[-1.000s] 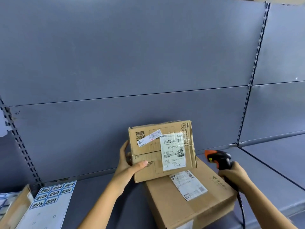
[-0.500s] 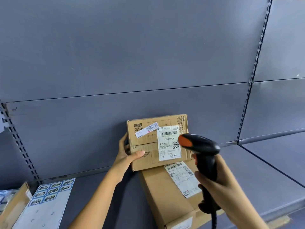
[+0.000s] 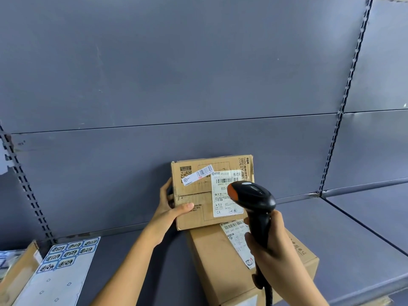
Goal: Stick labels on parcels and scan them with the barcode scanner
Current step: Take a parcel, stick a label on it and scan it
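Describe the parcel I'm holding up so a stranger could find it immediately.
On the grey shelf lies a larger box. The left hand holds the smaller box upright just above it. Only this one carries a slanted barcode strip beside its white waybill.

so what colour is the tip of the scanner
Orange, on the black scanner; head view shows it.

Setting: a parcel-handling stockroom or depot bay. Fixtures: grey steel shelving with flat back panels [image 3: 176, 74], slotted uprights [image 3: 348, 85] and a plain metal shelf [image 3: 353, 239]. Contents: a small parcel [image 3: 192, 193] and a large parcel [image 3: 216, 261], both brown cardboard with a printed shipping label [image 3: 220, 202] and barcode; a black corded barcode scanner [image 3: 254, 195]; a sheet of peel-off stickers [image 3: 64, 268] at left.
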`<state>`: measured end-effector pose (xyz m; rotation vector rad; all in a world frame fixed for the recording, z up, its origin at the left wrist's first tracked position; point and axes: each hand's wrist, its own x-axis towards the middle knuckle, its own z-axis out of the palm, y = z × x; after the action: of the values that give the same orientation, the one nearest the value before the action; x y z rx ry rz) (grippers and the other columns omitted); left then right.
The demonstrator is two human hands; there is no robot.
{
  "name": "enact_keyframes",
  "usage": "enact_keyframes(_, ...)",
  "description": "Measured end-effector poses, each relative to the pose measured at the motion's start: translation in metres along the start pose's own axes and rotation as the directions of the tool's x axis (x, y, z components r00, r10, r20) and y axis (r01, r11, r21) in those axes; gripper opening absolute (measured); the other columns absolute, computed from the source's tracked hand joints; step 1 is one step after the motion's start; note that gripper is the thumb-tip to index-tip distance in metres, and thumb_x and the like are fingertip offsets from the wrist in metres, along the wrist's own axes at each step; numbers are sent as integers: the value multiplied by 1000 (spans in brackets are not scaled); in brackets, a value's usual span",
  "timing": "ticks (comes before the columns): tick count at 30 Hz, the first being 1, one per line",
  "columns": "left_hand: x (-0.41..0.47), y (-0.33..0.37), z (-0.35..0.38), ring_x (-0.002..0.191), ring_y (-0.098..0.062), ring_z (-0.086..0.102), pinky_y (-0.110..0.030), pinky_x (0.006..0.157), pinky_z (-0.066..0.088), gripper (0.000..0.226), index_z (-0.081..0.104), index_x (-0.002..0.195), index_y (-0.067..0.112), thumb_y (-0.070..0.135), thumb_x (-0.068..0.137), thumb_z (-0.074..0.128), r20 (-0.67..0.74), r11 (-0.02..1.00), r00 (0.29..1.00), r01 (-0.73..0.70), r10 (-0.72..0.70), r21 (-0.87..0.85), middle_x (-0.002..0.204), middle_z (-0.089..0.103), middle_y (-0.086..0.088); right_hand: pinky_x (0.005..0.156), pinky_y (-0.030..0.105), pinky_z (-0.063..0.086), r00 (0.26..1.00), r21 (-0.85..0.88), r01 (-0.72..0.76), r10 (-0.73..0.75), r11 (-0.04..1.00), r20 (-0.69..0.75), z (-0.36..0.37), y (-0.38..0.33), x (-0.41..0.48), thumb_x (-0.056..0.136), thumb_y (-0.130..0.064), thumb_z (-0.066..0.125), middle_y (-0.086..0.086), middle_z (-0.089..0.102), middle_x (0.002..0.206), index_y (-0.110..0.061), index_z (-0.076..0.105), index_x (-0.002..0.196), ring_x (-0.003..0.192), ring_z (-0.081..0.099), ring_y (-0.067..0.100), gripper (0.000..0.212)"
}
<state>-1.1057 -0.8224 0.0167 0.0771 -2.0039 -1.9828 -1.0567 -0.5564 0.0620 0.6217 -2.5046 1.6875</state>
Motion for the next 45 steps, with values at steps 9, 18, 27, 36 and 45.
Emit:
enact_keyframes(9,-1,2,1,118,-16,53,-41,98,48,107,28,136,42,40,45,84,-4,1000,1000,4,-4,1,123,53,3,60,22,52,999,18,28,-28,999,16,-1,-2,-4,89,0,55,0,63,89,-21,37,118,69,61,7,40)
enact_keyframes(18,-2,1,2,120,-8,49,-33,98,45,106,26,135,48,44,46,82,7,1000,1000,-12,12,17,125,50,16,78,46,54,970,187,-61,102,980,-220,-58,38,19,84,3,63,18,59,97,-22,58,97,84,65,33,29)
enact_keyframes(27,-3,1,5,114,2,49,-16,80,44,112,22,141,39,47,44,77,10,998,998,-63,63,7,125,48,19,69,38,57,793,345,-542,602,767,-92,-113,146,63,92,-5,57,33,68,93,14,56,109,75,69,33,26)
enact_keyframes(36,-4,6,3,102,16,52,-7,73,46,111,22,141,38,45,45,77,29,999,999,-19,18,33,120,51,20,62,34,53,832,73,-545,549,835,-78,-74,164,100,91,-17,61,19,68,87,-1,59,107,72,64,30,23)
enact_keyframes(45,-7,8,7,121,-11,52,-27,89,49,106,29,139,38,40,47,81,-40,999,999,25,-24,28,132,51,6,100,44,37,966,-540,-255,186,802,-180,-85,137,136,90,-35,61,16,44,137,-14,45,137,126,39,35,54)
